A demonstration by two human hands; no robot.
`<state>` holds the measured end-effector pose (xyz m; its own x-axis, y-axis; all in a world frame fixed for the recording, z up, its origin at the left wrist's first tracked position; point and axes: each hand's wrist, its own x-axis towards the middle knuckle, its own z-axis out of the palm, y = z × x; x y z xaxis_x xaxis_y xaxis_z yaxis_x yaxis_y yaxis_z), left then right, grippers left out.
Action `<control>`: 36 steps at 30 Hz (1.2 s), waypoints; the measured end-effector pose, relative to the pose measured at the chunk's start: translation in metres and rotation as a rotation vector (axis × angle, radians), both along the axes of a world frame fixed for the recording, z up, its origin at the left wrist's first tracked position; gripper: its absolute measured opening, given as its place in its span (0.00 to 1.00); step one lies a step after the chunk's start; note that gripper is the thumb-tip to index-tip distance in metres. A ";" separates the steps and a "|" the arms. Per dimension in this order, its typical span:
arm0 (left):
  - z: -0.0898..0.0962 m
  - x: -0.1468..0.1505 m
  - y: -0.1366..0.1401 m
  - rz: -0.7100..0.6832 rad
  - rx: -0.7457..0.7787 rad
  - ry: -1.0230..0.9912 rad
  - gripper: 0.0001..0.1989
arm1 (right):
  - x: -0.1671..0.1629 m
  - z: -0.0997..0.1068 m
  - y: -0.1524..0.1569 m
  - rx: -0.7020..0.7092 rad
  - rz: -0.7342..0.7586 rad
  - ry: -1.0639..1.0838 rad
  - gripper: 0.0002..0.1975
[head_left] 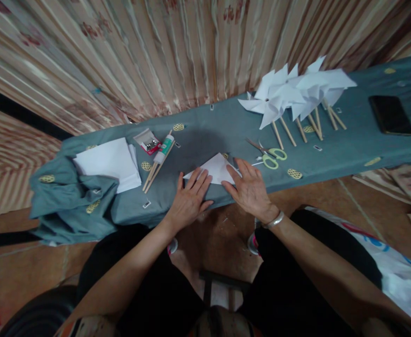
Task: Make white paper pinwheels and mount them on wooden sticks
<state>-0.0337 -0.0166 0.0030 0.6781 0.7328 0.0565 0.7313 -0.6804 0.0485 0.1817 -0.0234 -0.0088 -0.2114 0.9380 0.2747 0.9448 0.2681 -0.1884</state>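
Observation:
A sheet of white paper (216,169), folded into a triangle, lies flat on the cloth-covered table near its front edge. My left hand (190,199) rests on the paper's left corner, fingers stretched out and apart. On the right corner lies my right hand (249,187), its fingers also extended and pressing flat. Just beyond that hand are scissors (270,158) with light green handles, their blades pointing to the back left. Parts of both paper corners are hidden under the fingers.
Paper pinwheels (292,91) on wooden sticks lie at the back right, before a black phone (392,115). At left are a stack of white paper (109,164), a small box of metal pins (148,142), a glue tube (164,149) and wooden sticks (151,177). A curtain (177,56) hangs behind.

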 end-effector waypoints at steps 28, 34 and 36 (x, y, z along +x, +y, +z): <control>-0.003 -0.001 0.004 0.005 0.025 -0.030 0.31 | 0.014 0.000 0.024 -0.032 -0.154 0.471 0.19; -0.003 -0.002 0.005 0.000 0.030 -0.022 0.31 | 0.012 0.001 0.027 -0.034 -0.154 0.378 0.17; -0.003 -0.002 0.005 0.000 0.030 -0.023 0.31 | 0.011 0.003 0.028 -0.051 -0.155 0.360 0.17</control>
<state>-0.0354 -0.0118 -0.0001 0.6766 0.7302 0.0944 0.7299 -0.6821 0.0446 0.1924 0.0045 -0.0060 0.0351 0.9655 0.2579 0.8446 0.1093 -0.5242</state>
